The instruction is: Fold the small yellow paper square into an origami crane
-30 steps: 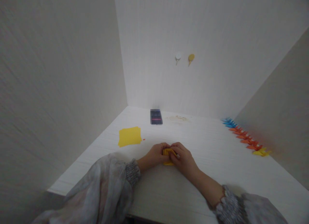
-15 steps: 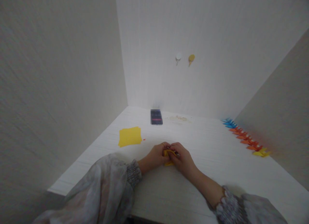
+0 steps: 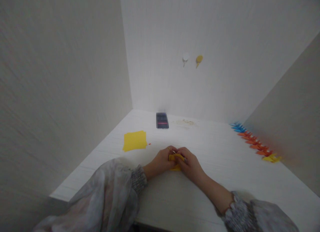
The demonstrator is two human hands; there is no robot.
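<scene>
A small folded piece of yellow paper (image 3: pixel 177 167) is pinched between my two hands, just above the white tabletop. My left hand (image 3: pixel 165 160) grips its left side, with the fingers closed and a ring on one finger. On the right side, my right hand (image 3: pixel 189 162) has its thumb and fingers closed on the same paper. The fingertips meet at the far edge and cover much of the folds. To the left lies a stack of flat yellow paper sheets (image 3: pixel 135 141), apart from both hands.
A row of folded paper cranes (image 3: pixel 257 147) in blue, orange and yellow runs along the right wall. A dark, blurred phone-like object (image 3: pixel 162 121) lies near the back wall. Two hooks, one white (image 3: pixel 185 57) and one yellow (image 3: pixel 199 59), are on that wall. A tiny orange scrap (image 3: pixel 149 144) lies beside the sheets.
The folded yellow paper has shifted slightly between my fingers, and more of its upper flap shows. Both hands stay in nearly the same place.
</scene>
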